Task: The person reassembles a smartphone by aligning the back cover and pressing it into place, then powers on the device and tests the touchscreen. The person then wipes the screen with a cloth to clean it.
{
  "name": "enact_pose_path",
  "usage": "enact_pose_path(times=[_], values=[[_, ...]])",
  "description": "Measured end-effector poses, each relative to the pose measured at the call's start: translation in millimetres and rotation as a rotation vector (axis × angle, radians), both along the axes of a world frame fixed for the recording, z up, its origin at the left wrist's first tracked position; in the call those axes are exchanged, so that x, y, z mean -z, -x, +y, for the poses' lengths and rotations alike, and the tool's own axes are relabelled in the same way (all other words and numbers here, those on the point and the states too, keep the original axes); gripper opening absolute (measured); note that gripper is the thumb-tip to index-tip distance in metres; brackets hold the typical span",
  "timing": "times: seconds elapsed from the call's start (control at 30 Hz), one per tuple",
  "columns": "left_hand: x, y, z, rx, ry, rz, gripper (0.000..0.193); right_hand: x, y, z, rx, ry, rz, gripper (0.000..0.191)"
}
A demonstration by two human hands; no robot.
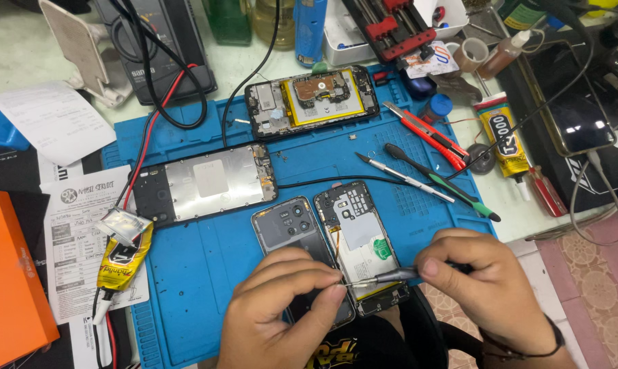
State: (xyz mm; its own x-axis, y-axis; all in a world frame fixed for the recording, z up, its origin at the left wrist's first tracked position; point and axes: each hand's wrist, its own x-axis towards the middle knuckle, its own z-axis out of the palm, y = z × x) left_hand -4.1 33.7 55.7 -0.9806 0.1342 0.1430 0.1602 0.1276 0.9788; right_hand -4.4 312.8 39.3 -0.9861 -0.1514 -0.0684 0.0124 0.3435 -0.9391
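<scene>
An orange box (8,273) sits at the far left of a crowded repair table (22,48), beside printed paper slips (73,239) and a crumpled yellow glue tube (124,256). On the blue work mat (206,287) lies a phone screen assembly (203,183) with its metal back up, and farther up the mat an opened phone (312,100) shows its battery and board. Near the mat's front edge a grey back cover (285,225) lies just beside a second opened phone (360,239). The person's left hand (282,307) rests over the lower end of the back cover, fingertips pinched narrow at the tip of a small screwdriver (384,275), steadying it; whether a screw sits between them cannot be told. The right hand (490,283) has its grip closed around the screwdriver's handle, the tip aimed at the lower part of the opened phone. The step in hand looks like work on a screw near that phone's bottom edge; the next move would call for a steady, upright tip and light pressure. To the right lie tweezers (404,179), a green-handled pry tool (445,184), a red utility knife (428,133) and another glue tube (503,137).
</scene>
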Motion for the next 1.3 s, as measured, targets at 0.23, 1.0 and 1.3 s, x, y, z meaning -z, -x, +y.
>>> enact_pose_path(times=[0.23, 1.0, 1.3], values=[[13.0, -10.0, -5.2, 0.03, -0.037, -0.028, 0.01, 19.4, -15.0, -6.7, 0.044, 0.06, -0.035, 0.013], [-1.2, 3.5, -13.6, 0.144, 0.328, 0.348, 0.058, -28.6, -6.0, 0.8, -0.067, -0.288, 0.256, 0.017], [9.6, 65.6, 38.5, 0.293, 0.863, 0.535, 0.076, -93.4, 74.6, -2.7, -0.174, -0.943, 0.647, 0.017]])
